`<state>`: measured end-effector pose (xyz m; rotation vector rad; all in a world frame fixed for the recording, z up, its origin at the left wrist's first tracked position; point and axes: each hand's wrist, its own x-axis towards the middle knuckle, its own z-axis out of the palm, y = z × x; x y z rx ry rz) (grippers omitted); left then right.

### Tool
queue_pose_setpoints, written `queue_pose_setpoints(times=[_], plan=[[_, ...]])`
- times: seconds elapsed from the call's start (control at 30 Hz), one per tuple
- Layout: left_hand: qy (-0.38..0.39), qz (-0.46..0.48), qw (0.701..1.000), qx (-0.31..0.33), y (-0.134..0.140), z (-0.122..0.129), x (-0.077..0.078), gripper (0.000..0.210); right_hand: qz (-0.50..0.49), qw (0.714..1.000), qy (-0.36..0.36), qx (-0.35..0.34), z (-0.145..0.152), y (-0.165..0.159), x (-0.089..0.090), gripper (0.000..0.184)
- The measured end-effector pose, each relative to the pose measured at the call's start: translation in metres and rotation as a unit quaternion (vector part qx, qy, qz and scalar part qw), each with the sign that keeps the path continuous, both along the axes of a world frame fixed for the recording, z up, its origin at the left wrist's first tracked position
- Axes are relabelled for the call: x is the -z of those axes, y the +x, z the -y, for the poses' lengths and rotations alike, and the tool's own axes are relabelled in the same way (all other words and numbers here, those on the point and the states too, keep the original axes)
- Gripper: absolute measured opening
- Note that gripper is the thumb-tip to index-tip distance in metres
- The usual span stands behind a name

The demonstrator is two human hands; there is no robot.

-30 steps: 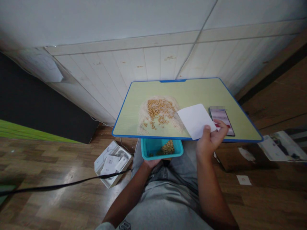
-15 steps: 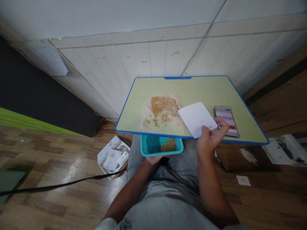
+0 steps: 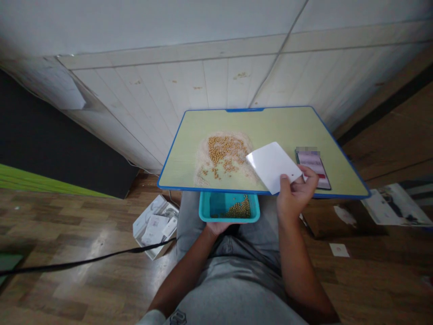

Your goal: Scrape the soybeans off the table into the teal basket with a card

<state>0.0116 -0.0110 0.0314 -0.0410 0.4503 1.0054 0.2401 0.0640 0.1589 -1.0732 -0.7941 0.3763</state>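
Note:
My right hand (image 3: 297, 189) pinches a white card (image 3: 272, 166) by its near right corner, tilted over the front part of the table. Beyond the card's left corner lies a spread of round yellow beans (image 3: 225, 149), apparently soybeans, among pale rice-like grains (image 3: 202, 158). Below the table's front edge, my left hand (image 3: 218, 227) supports a turquoise plastic tray (image 3: 229, 220) from underneath; most of its fingers are hidden under it. More beans (image 3: 241, 208) lie heaped in the right half of the tray.
The small table (image 3: 280, 122) has a blue rim and stands against a panelled wall. A phone (image 3: 318, 169) lies on its right side. On the floor are an open white box (image 3: 155, 228) at left and a cardboard box (image 3: 328, 221) at right. A black strap (image 3: 101, 259) crosses the lower left.
The view has shifted slightly. The beans in the tray have spread a little, and some now show along its far side. Both hands keep their holds.

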Motion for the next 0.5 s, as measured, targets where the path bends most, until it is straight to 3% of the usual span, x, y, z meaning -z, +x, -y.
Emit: queue_pose_setpoints(times=[0.23,0.5], plan=[[-0.012,-0.035,0.999,0.005,-0.003,0.000,-0.015,0.119,-0.007,1.000,0.014,0.001,-0.004,-0.001,0.004,0.062],[0.007,-0.066,0.998,-0.013,0.007,0.002,-0.024,0.112,0.004,1.000,0.003,-0.005,-0.003,-0.001,0.003,0.061]])
